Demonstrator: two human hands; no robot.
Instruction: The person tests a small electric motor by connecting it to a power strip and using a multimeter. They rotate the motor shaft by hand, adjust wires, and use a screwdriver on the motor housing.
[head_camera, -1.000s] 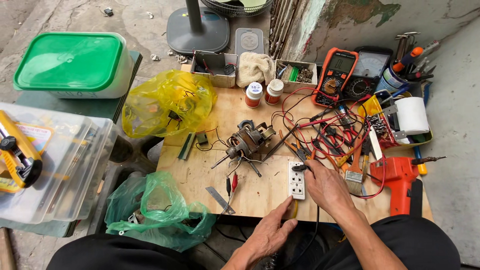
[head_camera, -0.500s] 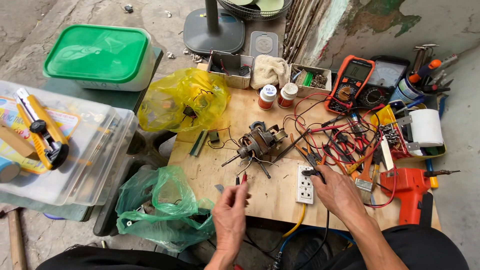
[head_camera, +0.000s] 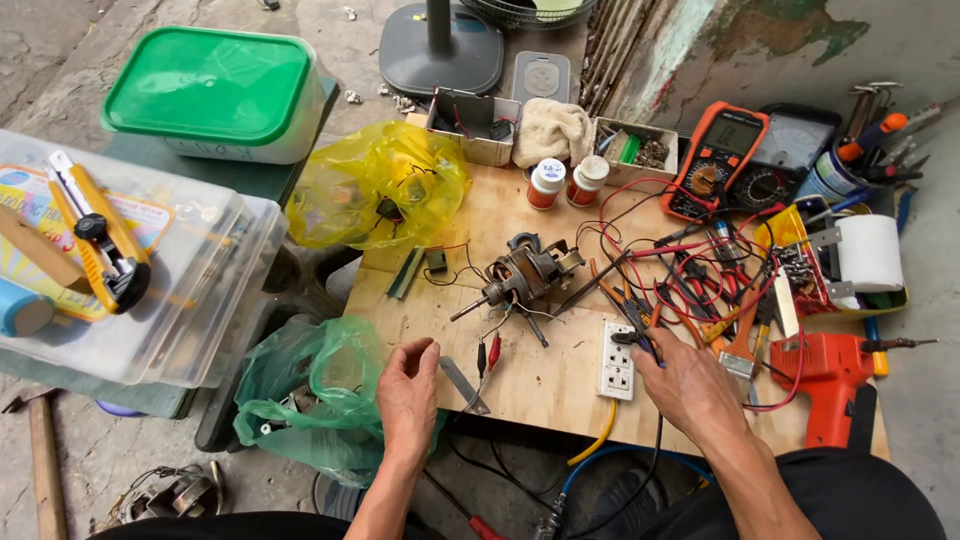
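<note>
— Hands first: where are they?
— Left hand (head_camera: 408, 385) rests at the counter's (head_camera: 545, 385) near edge, fingers loosely curled, holding nothing; a flat metal strip (head_camera: 463, 383) lies just beside it, and red and black clip leads (head_camera: 487, 353) lie a little beyond.
— And the right hand (head_camera: 690, 385)?
— Pinching a dark plug (head_camera: 634, 338) at the top of the white socket strip (head_camera: 618, 360), fingers closed around it.
— The motor?
— Small motor (head_camera: 525, 274) sits mid-counter, shaft pointing toward the left hand, apart from both hands. Tangled red wires (head_camera: 690, 265) spread to its right, near an orange multimeter (head_camera: 717, 160).
</note>
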